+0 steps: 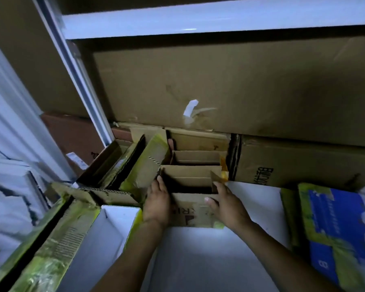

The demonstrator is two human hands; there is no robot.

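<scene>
**Desk:** What is at the centre of the shot?

**Photographer:** A small open carton (190, 209), flaps up, standing on a white surface (209, 260) in the middle of a dim storage bay.

**Desk:** And the hands?

**Photographer:** The left grip (157, 204) lies flat against the carton's left wall. Its fingers are straight and reach to the rim, pressing rather than clasping. The right grip (227, 204) holds the near right corner, with its thumb (207, 199) laid across the near flap and its fingers wrapped round the right-hand flap.

**Desk:** Anything inside the carton?

**Photographer:** Too dark to tell. Only brown inner walls show.

**Desk:** What surrounds it?

**Photographer:** More open brown cartons (198, 157) stand against its far side. To the left, a flattened carton edged with yellow tape (148, 163) leans upright. Beyond them a large brown box (219, 85) fills the far wall beneath a white shelf beam (198, 20). At far right sits a box with black printed characters (293, 163). At near right is a blue-and-white box (335, 224) bound in yellow-green tape. At near left, tape-wrapped boxes (55, 234) lie beside a white box (114, 224).
</scene>
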